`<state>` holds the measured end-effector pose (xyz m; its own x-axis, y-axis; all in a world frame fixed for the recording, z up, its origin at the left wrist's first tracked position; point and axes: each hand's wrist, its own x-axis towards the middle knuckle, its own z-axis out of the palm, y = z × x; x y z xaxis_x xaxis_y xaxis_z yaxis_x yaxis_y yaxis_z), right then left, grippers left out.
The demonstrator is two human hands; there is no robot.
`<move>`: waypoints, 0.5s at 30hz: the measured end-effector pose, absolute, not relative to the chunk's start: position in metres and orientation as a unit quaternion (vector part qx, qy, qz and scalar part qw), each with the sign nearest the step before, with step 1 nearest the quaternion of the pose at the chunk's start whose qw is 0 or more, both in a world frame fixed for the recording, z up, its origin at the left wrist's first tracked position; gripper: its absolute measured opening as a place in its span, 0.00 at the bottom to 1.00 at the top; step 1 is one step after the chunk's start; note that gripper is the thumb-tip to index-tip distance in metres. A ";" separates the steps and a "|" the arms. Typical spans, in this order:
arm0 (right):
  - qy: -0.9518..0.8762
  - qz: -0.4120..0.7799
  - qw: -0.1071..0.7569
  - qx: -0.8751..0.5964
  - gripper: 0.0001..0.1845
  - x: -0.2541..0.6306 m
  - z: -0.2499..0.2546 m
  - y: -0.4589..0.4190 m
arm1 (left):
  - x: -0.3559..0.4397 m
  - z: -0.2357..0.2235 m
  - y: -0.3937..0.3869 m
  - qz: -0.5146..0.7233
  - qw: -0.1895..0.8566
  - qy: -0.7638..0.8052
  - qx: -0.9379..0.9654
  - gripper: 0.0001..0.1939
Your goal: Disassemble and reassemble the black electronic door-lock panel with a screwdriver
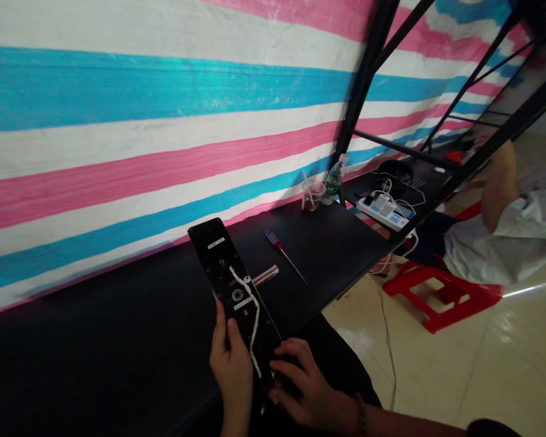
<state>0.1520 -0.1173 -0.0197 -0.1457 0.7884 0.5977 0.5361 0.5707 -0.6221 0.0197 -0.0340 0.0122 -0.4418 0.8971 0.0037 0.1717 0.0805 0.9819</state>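
Observation:
A long black panel (225, 267) with small white labels, screw-like fittings and round holes is tilted up over the table's front edge. Along its face runs a white cord (256, 321). My left hand (232, 358) grips the panel's left edge, thumb on the face. Curled around the panel's near right end are the fingers of my right hand (303, 382); the spot beneath them is dark and partly hidden. Beyond the panel, a screwdriver (279, 247) with a purple and red handle lies on the table, beside a thin clear pinkish packet (266, 276).
On the black table (346, 237) stand a plastic cup (313, 195) with a straw and a bottle (335, 179). A white power strip (382, 212) with cables sits past the black metal frame (359, 79). At right, a person (509, 237) sits on a red stool (441, 297).

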 end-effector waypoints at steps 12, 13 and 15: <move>-0.732 0.161 0.498 -0.436 0.22 0.174 -0.007 -0.091 | 0.015 0.010 -0.034 0.551 0.388 0.643 0.364 0.28; -0.708 0.157 0.520 -0.452 0.20 0.177 -0.001 -0.075 | 0.015 0.010 -0.034 0.548 0.395 0.642 0.362 0.28; -0.665 0.190 0.536 -0.485 0.13 0.176 0.015 -0.033 | 0.014 0.011 -0.032 0.555 0.386 0.630 0.383 0.29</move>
<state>0.1761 -0.0331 0.0148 0.0436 0.8477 0.5286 0.4414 0.4583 -0.7715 0.0144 -0.0322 0.0106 -0.4085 0.9107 -0.0612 0.0536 0.0909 0.9944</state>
